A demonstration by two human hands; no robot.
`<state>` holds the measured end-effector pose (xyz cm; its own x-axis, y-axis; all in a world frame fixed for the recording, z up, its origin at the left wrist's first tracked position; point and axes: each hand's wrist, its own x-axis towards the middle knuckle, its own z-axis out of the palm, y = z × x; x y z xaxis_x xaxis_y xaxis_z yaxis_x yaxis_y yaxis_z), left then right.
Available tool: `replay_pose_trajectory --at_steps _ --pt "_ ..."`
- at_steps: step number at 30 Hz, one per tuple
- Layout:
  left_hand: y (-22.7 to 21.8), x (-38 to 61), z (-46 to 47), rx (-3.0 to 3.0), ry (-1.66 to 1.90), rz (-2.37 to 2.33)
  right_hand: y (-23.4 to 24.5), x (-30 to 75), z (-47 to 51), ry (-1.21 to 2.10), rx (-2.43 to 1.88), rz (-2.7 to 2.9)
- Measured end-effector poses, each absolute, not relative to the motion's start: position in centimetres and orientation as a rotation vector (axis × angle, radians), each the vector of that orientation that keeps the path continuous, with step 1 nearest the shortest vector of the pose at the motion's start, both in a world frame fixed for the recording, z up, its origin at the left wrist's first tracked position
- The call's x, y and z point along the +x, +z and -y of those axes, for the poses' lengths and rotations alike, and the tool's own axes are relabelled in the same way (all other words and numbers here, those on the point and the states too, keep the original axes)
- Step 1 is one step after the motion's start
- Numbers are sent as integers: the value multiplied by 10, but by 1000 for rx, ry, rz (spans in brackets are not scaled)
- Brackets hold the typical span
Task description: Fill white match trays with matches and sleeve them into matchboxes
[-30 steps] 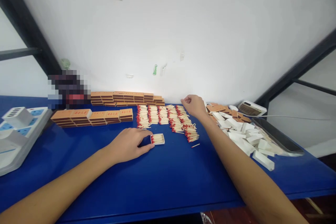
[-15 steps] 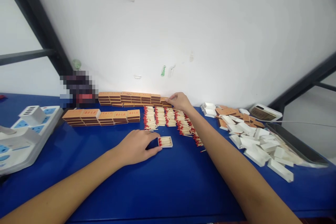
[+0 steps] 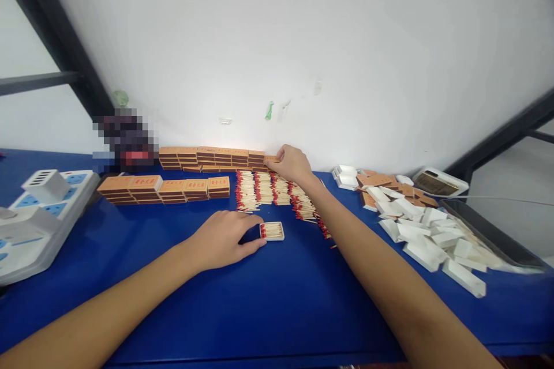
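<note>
My left hand rests on the blue table, its thumb and fingers pinching the left end of a small white tray filled with matches. My right hand reaches to the back by the wall, its fingers closed on an orange matchbox sleeve at the right end of the back stack of orange sleeves. Rows of red-tipped matches lie between the two hands, partly hidden under my right forearm.
A nearer stack of orange boxes sits left of the matches. A pile of white inner trays and orange sleeves lies at the right, with a dark tray and a white device. Power strips stand at the left.
My right hand has moved left along the wall from above the matches to the end of the back stack and closed on a sleeve. The left hand has stayed on the filled tray.
</note>
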<state>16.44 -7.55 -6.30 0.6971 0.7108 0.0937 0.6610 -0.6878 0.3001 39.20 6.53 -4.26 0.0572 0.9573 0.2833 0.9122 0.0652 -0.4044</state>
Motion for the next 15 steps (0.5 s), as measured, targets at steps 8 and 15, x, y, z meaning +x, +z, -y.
replay_pose_trajectory --at_steps 8,15 --pt "-65 163 75 2662 321 -1089 -46 391 -66 38 -1872 1892" --pt "-64 164 75 2668 290 -1097 -44 394 -65 -8 -1902 1925"
